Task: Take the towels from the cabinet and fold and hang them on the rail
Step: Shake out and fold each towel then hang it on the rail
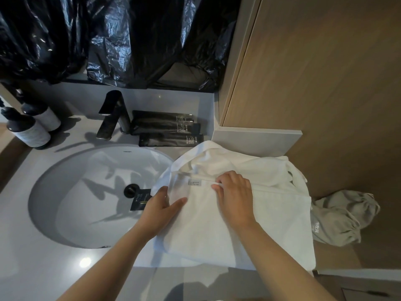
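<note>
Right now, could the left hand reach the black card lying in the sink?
Probably yes: the left hand rests on the edge of the towel just beside the black card, and nothing lies between them.

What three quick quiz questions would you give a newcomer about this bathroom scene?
1. True or false: the white towel already hangs on a rail.
2. What stands at the far left of the counter? A) two bottles B) a kettle C) a stack of plates
3. Fill the gap: the right hand pinches a fold of the towel beside its small grey ____.
Key: 1 false, it lies on the counter beside the sink; 2 A; 3 label.
</note>
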### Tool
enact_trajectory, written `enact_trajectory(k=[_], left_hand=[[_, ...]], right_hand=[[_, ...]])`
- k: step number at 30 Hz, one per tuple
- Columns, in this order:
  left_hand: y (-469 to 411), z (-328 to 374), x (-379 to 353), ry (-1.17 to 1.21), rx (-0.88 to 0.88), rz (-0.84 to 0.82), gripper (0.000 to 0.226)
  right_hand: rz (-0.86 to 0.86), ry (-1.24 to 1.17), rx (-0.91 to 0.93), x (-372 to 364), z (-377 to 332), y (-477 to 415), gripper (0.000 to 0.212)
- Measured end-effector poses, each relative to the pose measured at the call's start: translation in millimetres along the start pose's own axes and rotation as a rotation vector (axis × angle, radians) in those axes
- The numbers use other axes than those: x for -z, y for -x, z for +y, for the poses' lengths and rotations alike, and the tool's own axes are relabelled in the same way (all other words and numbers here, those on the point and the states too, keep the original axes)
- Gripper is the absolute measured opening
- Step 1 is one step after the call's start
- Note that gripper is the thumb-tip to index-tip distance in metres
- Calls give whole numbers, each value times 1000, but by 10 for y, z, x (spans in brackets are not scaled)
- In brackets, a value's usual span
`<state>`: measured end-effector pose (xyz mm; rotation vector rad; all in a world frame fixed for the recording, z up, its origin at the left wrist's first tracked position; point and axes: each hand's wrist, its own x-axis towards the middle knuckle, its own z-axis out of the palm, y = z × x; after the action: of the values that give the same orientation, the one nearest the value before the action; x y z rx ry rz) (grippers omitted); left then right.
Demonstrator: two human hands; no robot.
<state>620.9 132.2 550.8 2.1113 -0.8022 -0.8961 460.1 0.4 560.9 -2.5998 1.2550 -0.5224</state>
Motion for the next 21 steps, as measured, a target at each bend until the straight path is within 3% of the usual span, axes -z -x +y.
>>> enact_trajectory(k=[8, 15, 17, 21], left_hand=[[167, 232, 143, 25, -64, 27, 37], [290, 945, 259, 139, -187, -140, 34], [335, 1236, 163, 139, -255, -164, 23], [451, 1680, -147, 191, -320, -201, 26]], right_hand=[[64, -228, -9, 317, 52, 142, 12], [99, -354, -178, 818, 220, 415, 18], [148, -414, -229, 990, 238, 471, 19], [284, -487, -306, 1410, 407, 657, 14]])
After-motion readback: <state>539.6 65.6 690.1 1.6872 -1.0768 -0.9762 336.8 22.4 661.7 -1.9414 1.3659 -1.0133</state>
